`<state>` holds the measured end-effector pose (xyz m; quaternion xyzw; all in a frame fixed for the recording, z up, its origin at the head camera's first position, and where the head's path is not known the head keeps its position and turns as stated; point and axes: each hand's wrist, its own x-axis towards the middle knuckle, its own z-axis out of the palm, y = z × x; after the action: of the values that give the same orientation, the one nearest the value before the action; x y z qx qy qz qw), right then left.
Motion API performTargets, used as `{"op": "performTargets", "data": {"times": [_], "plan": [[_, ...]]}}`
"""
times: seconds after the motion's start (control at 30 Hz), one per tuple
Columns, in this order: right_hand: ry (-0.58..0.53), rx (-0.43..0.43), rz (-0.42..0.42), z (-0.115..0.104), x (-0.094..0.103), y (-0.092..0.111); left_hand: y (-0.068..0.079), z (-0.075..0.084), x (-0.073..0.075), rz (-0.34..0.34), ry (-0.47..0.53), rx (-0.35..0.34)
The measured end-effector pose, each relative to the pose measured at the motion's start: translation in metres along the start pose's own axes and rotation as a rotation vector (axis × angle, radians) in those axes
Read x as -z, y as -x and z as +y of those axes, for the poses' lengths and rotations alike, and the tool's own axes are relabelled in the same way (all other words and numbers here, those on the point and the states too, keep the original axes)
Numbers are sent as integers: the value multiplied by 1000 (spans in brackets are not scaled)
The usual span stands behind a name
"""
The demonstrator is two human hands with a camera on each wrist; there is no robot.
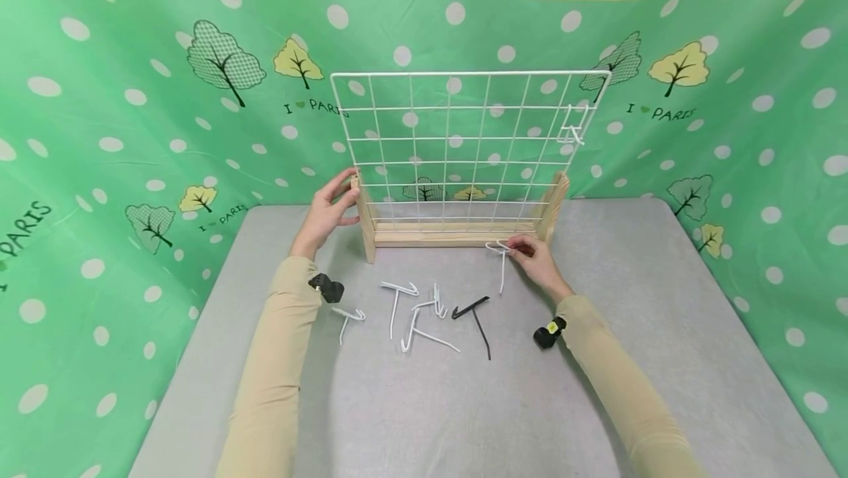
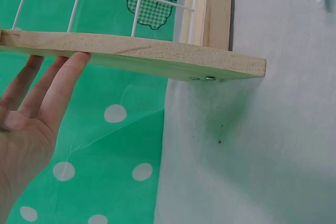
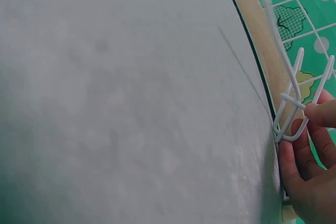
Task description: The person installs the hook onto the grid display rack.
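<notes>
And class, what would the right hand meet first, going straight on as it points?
Beyond its white hook, the right hand would probably meet the wooden base bar, or the wire grid; depth is unclear.

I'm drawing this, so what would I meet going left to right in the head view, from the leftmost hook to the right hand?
Small white hook → larger white hook → black hook → held white hook → right hand.
</notes>
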<state>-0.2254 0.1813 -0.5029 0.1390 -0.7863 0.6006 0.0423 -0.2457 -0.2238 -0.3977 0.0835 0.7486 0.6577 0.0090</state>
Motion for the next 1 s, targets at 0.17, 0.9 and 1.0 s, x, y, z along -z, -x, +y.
{"op": "performTargets", "data": {"times": [0.17, 0.9, 1.0], "plan": [[8, -7, -7, -1, 0, 2, 1, 0, 0, -1, 3, 4], [-27, 8, 20, -5, 0, 6, 1, 1, 0, -1, -3, 11], [-46, 12, 31, 8, 0, 4, 0, 0, 1, -4, -9, 6]]}}
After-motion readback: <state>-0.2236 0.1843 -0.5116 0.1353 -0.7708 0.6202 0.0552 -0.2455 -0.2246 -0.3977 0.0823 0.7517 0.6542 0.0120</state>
